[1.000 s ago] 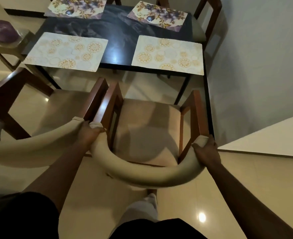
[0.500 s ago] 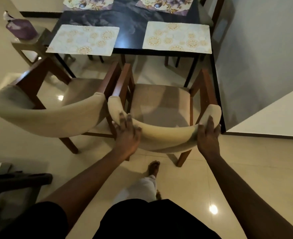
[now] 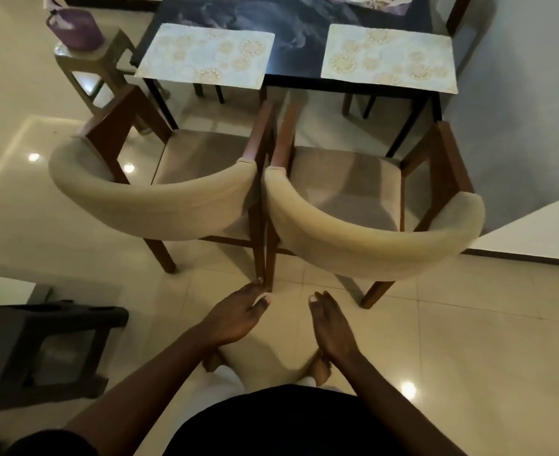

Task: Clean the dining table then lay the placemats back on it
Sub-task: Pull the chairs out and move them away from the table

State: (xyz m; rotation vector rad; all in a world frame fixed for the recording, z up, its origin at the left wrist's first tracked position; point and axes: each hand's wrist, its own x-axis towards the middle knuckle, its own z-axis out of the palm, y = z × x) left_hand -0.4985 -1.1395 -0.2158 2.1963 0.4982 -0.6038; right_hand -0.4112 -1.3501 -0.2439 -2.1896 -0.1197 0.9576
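The dark dining table (image 3: 299,37) stands at the top of the view. Two pale placemats with gold circle patterns lie along its near edge, one on the left (image 3: 205,55) and one on the right (image 3: 390,59). A floral placemat (image 3: 373,0) shows partly at the far right edge. My left hand (image 3: 237,315) and my right hand (image 3: 332,325) hang low over the floor, empty, with fingers loosely extended, well short of the table.
Two beige-backed wooden chairs, left (image 3: 159,199) and right (image 3: 370,225), stand side by side between me and the table. A small stool (image 3: 90,57) carries a purple container (image 3: 74,28) at upper left. A dark stool (image 3: 41,343) stands at left. A wall is at right.
Both hands have let go of the right chair's backrest and dropped back toward my body. I have stepped away, so the chairs and table sit farther off.
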